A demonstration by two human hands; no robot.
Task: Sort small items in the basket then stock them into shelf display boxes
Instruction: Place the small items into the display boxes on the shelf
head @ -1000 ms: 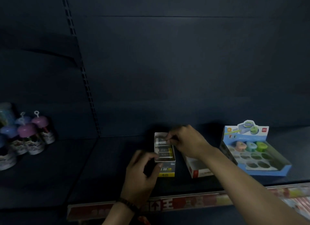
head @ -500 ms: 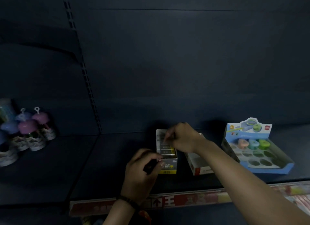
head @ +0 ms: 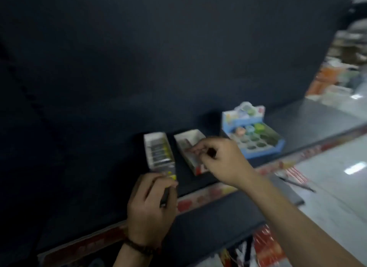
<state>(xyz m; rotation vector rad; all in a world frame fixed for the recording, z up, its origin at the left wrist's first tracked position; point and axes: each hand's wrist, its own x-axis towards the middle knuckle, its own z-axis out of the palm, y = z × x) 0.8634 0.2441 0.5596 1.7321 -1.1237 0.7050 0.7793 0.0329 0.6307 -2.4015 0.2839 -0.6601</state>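
small item (head: 165,194), dark, sat pinched in my left hand (head: 153,205) at the near end of the left box (head: 148,147). right hand (head: 222,159) curled over the middle box (head: 195,136), grip unclear. stocking step, i judged; next called for slotting it in.

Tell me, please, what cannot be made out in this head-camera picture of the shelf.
- Head view, motion blur: the print on the left display box and the middle display box is unreadable.
- The left hand grips a small dark item; its curled fingers hide what it is.
- Whether the right hand holds anything: blurred.
- The basket: out of frame.
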